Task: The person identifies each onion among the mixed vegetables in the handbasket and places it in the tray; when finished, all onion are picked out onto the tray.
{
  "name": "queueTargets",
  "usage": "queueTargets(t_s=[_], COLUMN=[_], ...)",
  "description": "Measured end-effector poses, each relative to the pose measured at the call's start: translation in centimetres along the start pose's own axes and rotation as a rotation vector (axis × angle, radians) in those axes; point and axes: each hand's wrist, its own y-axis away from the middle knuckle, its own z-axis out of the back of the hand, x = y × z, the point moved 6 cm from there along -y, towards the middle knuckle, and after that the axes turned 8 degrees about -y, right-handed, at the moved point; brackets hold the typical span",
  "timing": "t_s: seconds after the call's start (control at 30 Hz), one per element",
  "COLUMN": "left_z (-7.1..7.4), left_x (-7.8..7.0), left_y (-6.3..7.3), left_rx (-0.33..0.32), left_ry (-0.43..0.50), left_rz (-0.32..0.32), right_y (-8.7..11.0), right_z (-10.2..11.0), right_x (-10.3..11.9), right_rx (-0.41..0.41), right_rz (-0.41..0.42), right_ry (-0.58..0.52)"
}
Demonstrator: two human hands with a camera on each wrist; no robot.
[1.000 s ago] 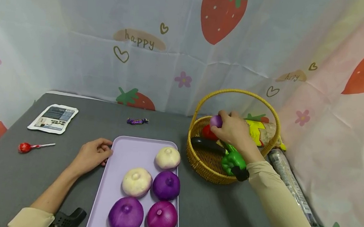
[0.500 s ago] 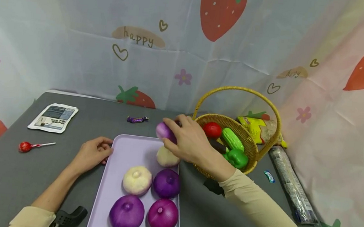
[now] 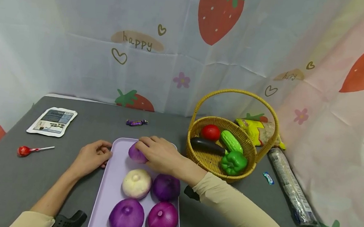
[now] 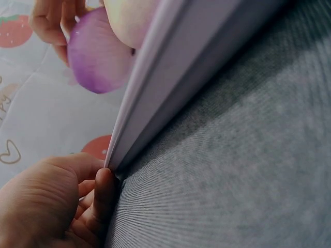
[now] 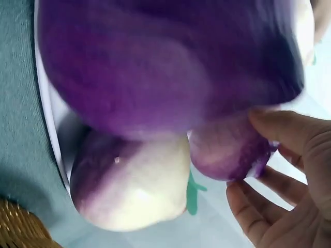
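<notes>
My right hand holds a small purple onion by its top over the far left corner of the lilac tray; whether the onion touches the tray I cannot tell. My left hand pinches the tray's left rim between thumb and fingers, clearest in the left wrist view. On the tray sit a white turnip-like vegetable, a dark purple onion, a large purple one and a magenta one. A second pale, purple-flushed vegetable is hidden behind my right hand in the head view.
Right of the tray stands a wicker basket with a tomato, eggplant, cucumber and green pepper. A yellow bag, a silvery package and a small blue-wrapped candy lie beyond it. Purple candy, a pouch and a lollipop lie leftward.
My right hand has carried the purple onion left from the basket, past the tray's far right corner, to its far left corner. My left hand has stayed at the rim.
</notes>
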Motion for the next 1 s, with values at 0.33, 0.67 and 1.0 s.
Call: queueTargets(t_s=[0.33,0.67,1.0], left_z=[0.0,0.0,0.0], left_x=[-0.3,-0.1,-0.1], left_y=[0.0,0.0,0.0], left_rx=[-0.004,-0.008,-0.009], left_ry=[0.01,0.023,0.014], left_rz=[-0.016,-0.017,-0.017], right_y=[-0.4,0.0,0.2], right_z=[-1.9,-1.2,-1.4], right_x=[0.5,0.2,0.2], right_rx=[0.041,0.076,0.04], right_rz=[0.054,-0.015,0.022], right_ry=[0.045,0.026,0.055])
